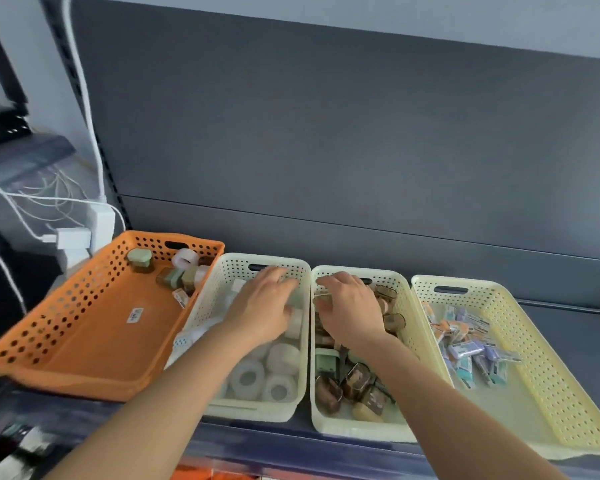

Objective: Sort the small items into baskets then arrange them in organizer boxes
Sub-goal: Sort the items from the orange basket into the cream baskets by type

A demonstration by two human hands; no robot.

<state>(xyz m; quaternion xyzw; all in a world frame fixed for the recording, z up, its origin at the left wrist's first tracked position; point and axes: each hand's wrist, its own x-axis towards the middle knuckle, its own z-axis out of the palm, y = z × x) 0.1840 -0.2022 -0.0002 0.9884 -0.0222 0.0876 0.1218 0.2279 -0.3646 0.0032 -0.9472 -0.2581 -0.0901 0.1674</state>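
Along the shelf's [568,325] front edge, sitting in a row from the left: orange basket [84,296], white basket [257,408], cream basket [357,431], yellow basket [551,393]. Holding left hand [264,306] low in the white basket's far right corner, curling over something pale; cannot tell whether gripping. Pinching a small olive item [321,298] with right hand [347,306] at the cream basket's far left corner. Lying near the white basket's front: rolls [281,358]. Filling the cream basket: brown cases [355,377]. Piling in the yellow basket's far half: packets [465,344]. Resting in the orange basket's far right corner: pieces [174,277].
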